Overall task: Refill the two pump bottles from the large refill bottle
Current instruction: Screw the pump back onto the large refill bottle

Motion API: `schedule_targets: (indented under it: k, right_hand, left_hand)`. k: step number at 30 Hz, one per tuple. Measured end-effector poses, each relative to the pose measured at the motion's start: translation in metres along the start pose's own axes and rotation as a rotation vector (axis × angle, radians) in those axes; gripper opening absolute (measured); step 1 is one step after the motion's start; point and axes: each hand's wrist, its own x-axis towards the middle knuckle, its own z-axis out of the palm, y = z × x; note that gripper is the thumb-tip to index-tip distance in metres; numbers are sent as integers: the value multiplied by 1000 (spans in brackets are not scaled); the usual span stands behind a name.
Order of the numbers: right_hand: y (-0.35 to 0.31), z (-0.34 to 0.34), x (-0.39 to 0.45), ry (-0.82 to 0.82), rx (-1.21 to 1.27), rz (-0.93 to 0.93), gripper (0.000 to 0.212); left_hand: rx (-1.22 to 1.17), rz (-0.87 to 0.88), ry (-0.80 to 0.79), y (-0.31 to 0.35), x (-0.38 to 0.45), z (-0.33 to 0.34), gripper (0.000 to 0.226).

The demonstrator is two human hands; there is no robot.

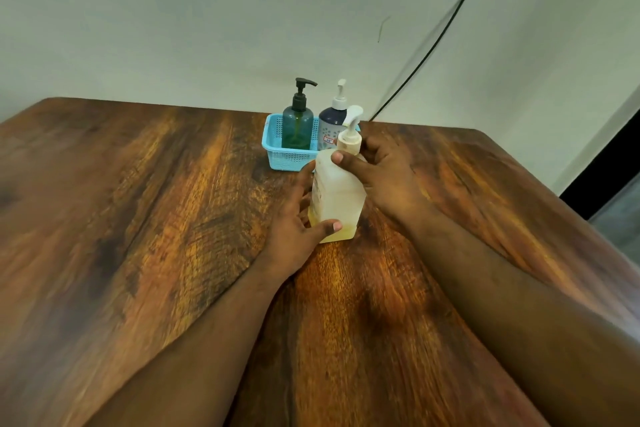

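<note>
Here both hands [346, 198] grip the nearly empty refill bottle [337, 198]

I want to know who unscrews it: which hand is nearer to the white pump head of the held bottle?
Right. The right hand grips the translucent bottle just beside its pump head; the left hand holds the base.

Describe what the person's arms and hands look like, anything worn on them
Both forearms are bare as far as the frame shows: no sleeves, gloves, watch, bracelets or rings visible on the left hand or right hand. Fingernails are short and unpainted.
</note>
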Motion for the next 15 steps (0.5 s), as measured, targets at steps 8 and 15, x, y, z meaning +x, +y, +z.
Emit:
schedule_targets:
  k: [8, 15]
  right_hand:
    - [10, 22, 1, 232, 212, 64, 49]
    - [17, 27, -6, 229, 215, -22, 45]
  left_hand:
    - [-34, 22, -29, -1, 2, -2, 98]
    - [-30, 37, -13, -2, 3, -1, 97]
